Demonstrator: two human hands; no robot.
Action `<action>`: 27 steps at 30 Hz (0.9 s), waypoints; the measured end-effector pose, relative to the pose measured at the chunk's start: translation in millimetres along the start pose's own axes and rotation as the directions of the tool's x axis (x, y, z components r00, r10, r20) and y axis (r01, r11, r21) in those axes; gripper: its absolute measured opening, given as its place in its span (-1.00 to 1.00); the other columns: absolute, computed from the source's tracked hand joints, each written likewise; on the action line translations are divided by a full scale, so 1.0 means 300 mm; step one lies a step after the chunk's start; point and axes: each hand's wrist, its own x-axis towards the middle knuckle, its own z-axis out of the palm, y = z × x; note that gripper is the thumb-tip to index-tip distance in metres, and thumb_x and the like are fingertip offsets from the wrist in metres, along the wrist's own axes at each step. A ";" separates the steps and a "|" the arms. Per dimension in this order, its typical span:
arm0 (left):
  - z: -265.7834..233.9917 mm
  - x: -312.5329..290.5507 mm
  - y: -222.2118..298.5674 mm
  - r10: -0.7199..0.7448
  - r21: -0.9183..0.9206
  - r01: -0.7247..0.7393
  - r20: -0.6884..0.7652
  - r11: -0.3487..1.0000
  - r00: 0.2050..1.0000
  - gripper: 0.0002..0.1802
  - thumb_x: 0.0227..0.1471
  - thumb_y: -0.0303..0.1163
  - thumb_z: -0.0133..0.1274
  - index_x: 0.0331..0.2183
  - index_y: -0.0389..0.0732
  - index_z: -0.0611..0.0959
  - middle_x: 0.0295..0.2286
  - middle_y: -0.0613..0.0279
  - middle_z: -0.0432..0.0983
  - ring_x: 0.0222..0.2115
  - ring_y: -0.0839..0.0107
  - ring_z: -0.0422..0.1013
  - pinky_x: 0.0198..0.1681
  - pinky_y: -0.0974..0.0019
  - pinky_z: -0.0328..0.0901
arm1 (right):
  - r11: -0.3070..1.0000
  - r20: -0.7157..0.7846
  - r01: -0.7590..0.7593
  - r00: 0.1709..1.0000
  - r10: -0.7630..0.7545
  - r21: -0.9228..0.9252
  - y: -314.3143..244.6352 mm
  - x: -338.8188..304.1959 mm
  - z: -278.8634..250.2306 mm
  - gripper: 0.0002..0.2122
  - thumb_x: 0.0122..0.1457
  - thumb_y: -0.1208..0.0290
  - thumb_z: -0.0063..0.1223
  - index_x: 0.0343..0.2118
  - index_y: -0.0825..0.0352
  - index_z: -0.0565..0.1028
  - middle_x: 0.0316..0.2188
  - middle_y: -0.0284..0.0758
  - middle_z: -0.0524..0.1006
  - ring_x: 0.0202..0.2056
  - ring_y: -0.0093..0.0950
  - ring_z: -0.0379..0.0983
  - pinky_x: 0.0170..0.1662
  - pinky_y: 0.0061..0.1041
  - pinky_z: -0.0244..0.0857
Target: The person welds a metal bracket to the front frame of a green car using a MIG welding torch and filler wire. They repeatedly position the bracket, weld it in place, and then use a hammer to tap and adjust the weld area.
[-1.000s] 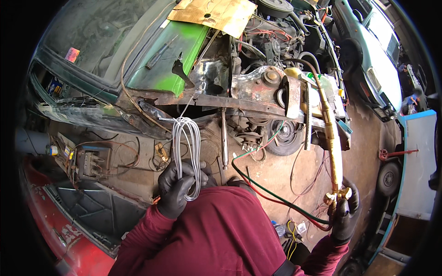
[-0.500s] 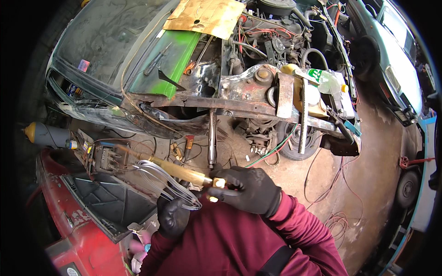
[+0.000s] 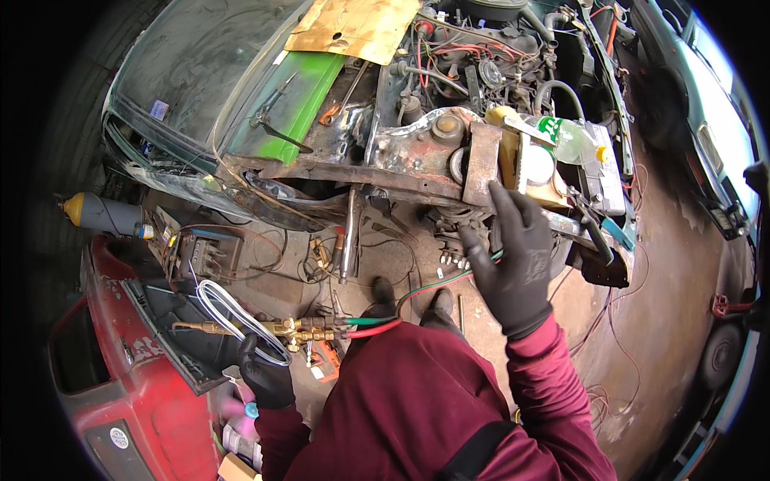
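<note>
My left hand (image 3: 266, 375), in a black glove, is closed round a loose coil of silvery wire (image 3: 227, 314). A brass gas torch (image 3: 293, 327) lies across that coil at the same hand, its thin tip to the left. Green and red hoses (image 3: 373, 327) run from its right end; the left fingers' hold on the torch is partly hidden. My right hand (image 3: 517, 268), also gloved, is raised with thumb and fingers apart and holds nothing. Its fingertips are close to a rusty metal plate (image 3: 482, 164) on the car's front rail; touching cannot be made out.
Ahead is a car with an exposed engine (image 3: 481, 64). A plastic bottle (image 3: 573, 143) rests by the battery (image 3: 605, 168). A red car body part (image 3: 152, 377), a grey cylinder with a yellow top (image 3: 104, 215) and an orange box (image 3: 324, 361) are at left. Cables cross the floor.
My right hand has let go of the torch and moved up and right toward the metal plate. The torch is now beside the wire coil at my left hand, which has shifted left.
</note>
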 end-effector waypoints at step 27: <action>-0.333 0.655 -0.422 -0.401 -0.129 0.385 -0.131 0.914 0.907 -0.71 0.23 -0.34 0.11 -0.01 -0.09 0.67 -0.24 0.40 0.58 -0.28 0.46 0.53 -0.24 0.33 0.46 | 0.836 0.278 -0.548 0.804 0.526 0.001 -0.170 0.442 0.034 -0.60 0.44 0.56 0.08 0.31 0.42 0.43 -0.27 -0.42 0.59 -0.42 -0.72 0.43 -0.38 -0.63 0.33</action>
